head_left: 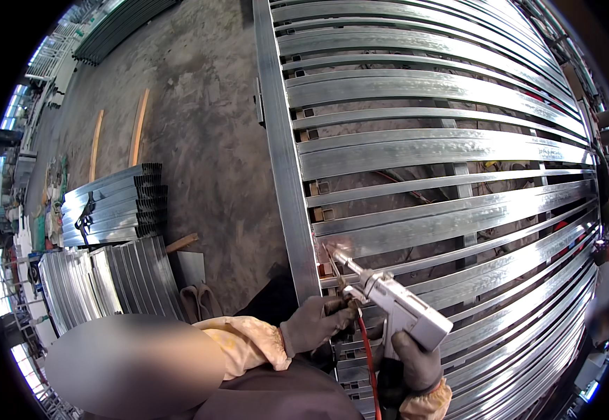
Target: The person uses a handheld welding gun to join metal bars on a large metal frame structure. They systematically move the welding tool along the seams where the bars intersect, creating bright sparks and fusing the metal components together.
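My right hand [416,360], in a grey glove, is wrapped round the handle of a silver-white handheld welding gun [409,308]. Its narrow nozzle points up and left at the joint between a long metal side rail [282,140] and a flat crossbar [388,227]. A pinkish glow shows around the tip. Just below the nozzle, my gloved left hand [315,324] is closed at the end of the side rail. A small metal part beside a red cable [367,350] is at its fingertips, too obscured to name.
Parallel galvanized bars [416,84] fill the right side, with gaps between them. Stacked metal profiles [112,206] lie on the floor at left, near more grey lengths [108,276] and wooden strips [140,126]. A blurred oval [136,364] covers the lower left.
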The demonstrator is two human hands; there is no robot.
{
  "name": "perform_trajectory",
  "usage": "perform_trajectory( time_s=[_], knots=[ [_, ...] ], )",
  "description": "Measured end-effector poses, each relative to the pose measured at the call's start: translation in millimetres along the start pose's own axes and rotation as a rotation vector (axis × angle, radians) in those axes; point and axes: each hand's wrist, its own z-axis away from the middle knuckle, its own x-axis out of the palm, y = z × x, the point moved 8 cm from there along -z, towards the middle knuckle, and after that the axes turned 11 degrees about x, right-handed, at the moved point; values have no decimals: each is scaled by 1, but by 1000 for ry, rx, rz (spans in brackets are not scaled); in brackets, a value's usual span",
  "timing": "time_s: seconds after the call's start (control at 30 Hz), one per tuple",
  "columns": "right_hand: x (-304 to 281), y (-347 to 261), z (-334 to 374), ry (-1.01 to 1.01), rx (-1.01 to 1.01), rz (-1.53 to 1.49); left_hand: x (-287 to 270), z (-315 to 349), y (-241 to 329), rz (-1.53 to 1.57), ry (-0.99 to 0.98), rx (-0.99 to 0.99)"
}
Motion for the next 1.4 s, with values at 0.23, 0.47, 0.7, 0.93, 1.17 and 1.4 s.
perform_trajectory(
  time_s=[0.23,0.47,0.7,0.93,1.17,1.4],
  knots=[
    [18,-19,-35,-39,23,27,-21,-16,1,171,137,-8],
    [11,-4,-45,-15,60,-11,-26,-17,-3,191,150,41],
    [11,-6,-46,12,98,43,-29,-17,-8,193,164,9],
    [17,-9,-46,-37,114,-13,-27,-19,-7,271,181,18],
    [10,-5,-47,-14,126,49,-29,-18,-9,210,164,-2],
    [10,-4,-48,-20,122,47,-25,-17,-1,216,165,-2]
  ],
)
